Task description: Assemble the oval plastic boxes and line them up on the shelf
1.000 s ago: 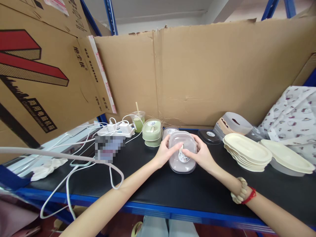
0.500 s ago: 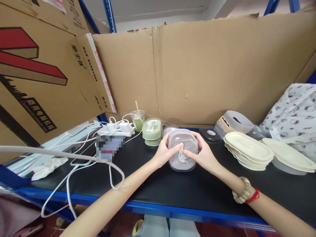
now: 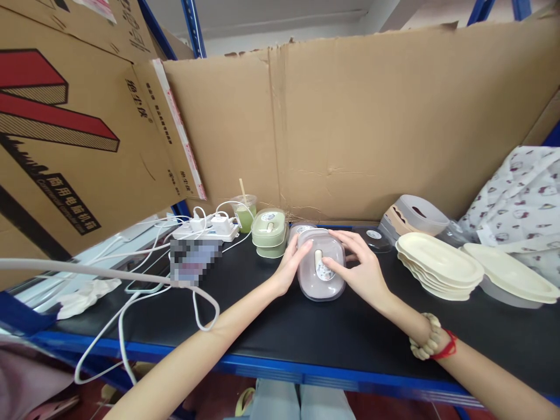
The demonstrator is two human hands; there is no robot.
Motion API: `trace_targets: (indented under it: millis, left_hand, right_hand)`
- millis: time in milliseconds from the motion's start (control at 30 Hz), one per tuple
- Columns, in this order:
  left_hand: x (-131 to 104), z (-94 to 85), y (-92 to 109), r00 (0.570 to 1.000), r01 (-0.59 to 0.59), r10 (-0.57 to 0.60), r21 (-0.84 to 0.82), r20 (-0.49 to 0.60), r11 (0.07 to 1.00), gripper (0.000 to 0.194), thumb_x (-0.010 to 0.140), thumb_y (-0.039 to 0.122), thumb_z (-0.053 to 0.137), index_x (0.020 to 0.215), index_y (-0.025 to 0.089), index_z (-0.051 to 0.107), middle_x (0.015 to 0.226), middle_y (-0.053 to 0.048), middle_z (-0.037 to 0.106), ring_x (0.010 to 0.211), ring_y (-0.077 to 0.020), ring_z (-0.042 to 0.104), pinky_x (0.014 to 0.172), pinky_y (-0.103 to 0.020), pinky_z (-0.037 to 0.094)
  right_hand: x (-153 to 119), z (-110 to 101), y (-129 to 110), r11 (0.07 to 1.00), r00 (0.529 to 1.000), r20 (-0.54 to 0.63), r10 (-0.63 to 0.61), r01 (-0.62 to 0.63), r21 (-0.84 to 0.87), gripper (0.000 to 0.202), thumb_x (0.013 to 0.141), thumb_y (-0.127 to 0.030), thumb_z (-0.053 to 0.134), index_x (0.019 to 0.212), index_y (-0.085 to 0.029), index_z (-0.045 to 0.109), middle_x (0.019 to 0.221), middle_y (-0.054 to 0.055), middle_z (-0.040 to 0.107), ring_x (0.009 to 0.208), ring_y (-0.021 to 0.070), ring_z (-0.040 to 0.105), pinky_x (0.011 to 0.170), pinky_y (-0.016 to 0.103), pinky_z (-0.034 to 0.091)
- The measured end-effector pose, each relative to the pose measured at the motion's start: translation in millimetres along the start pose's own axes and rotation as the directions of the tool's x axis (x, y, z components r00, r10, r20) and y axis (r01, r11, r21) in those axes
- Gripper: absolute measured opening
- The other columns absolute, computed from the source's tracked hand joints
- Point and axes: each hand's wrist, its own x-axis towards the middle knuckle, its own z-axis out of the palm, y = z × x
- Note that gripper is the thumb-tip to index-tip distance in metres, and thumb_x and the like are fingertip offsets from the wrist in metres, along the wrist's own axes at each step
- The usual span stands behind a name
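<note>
a tall cardboard wall backs the black shelf, with a printed cloth bunched at the far right. nearer in, a stack of cream plates sits well right of the hands, and a power strip with white cables lies to the left beside a green drink cup. a small green lidded box stands just left of the work. at the middle of the shelf, flat on its surface, rests the clear lidded container (pinkish-grey base, a small latch on the lid). the left hand cups its left side with fingers curled against the wall, grasping it; the right hand lies spread over the right of the lid, fingers flat and pressing rather than clenched. the container looks like light, stiff, smooth plastic, likely slippery on top, so it seems best gripped by its two long sides below the rim.
</note>
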Motion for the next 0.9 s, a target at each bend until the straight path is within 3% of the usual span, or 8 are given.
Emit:
trace_targets:
  millis: [200,300,433,600,800,900]
  left_hand:
    - [-1.5,3.3,1.1,0.985,0.171,-0.171,0.054,-0.011,0.984,0.051,0.078,0.050,0.059,0.119,0.023,0.048,0.131,-0.007,0.049,0.121,-0.0267,0.045,0.094,-0.036,0.042]
    - [-3.4,7.8,2.4,0.962,0.273,-0.274,0.040,0.026,0.961,0.052,0.086,0.054,0.043,0.128,0.023,0.041,0.136,-0.009,0.045,0.122,-0.0269,0.045,0.091,-0.040,0.044]
    - [-3.4,12.6,5.7,0.921,0.380,-0.380,0.013,0.087,0.925,0.058,0.093,0.053,0.012,0.134,0.022,0.039,0.140,-0.007,0.041,0.131,-0.0230,0.035,0.101,-0.039,0.036]
    - [-5.7,16.4,10.9,0.912,0.403,-0.405,0.044,0.065,0.914,0.052,0.095,0.046,0.014,0.138,0.022,0.030,0.146,-0.007,0.031,0.132,-0.0222,0.032,0.102,-0.041,0.035]
    - [-8.6,19.8,11.8,0.922,0.383,-0.382,-0.010,0.070,0.924,0.048,0.096,0.041,0.016,0.139,0.019,0.018,0.150,-0.007,0.021,0.134,-0.0166,0.028,0.106,-0.035,0.031]
    - [-9.7,19.9,11.1,0.924,0.372,-0.367,-0.030,0.111,0.928,0.050,0.096,0.042,0.017,0.141,0.022,0.012,0.152,-0.007,0.014,0.135,-0.0186,0.027,0.103,-0.038,0.036]
  right_hand:
    - [-1.8,1.9,3.5,0.997,0.999,0.000,-0.037,0.037,-0.066,0.041,0.080,-0.041,0.057,0.116,-0.023,0.057,0.119,0.007,0.057,0.103,0.0191,0.058,0.070,0.028,0.056]
    - [-3.8,2.9,2.4,0.970,0.993,0.087,-0.079,0.097,-0.223,0.058,0.071,-0.044,0.062,0.124,-0.023,0.052,0.128,0.008,0.051,0.110,0.0255,0.055,0.074,0.038,0.056]
    - [-5.9,4.8,0.3,0.947,0.987,0.161,-0.005,0.057,-0.318,0.081,0.059,-0.043,0.065,0.134,-0.022,0.041,0.136,0.011,0.042,0.113,0.0310,0.052,0.067,0.042,0.057]
    - [-5.0,5.3,-2.0,0.955,0.995,0.099,0.030,0.001,-0.296,0.072,0.065,-0.042,0.055,0.133,-0.022,0.040,0.135,0.010,0.042,0.117,0.0282,0.049,0.073,0.040,0.056]
    - [-5.8,7.0,-7.2,0.932,0.982,0.137,0.132,-0.076,-0.354,0.092,0.056,-0.047,0.063,0.139,-0.020,0.032,0.139,0.012,0.036,0.116,0.0335,0.049,0.071,0.046,0.055]
    - [-5.0,6.2,-7.0,0.946,0.986,0.118,0.117,-0.075,-0.314,0.087,0.060,-0.046,0.059,0.138,-0.021,0.032,0.137,0.011,0.039,0.117,0.0308,0.049,0.073,0.043,0.055]
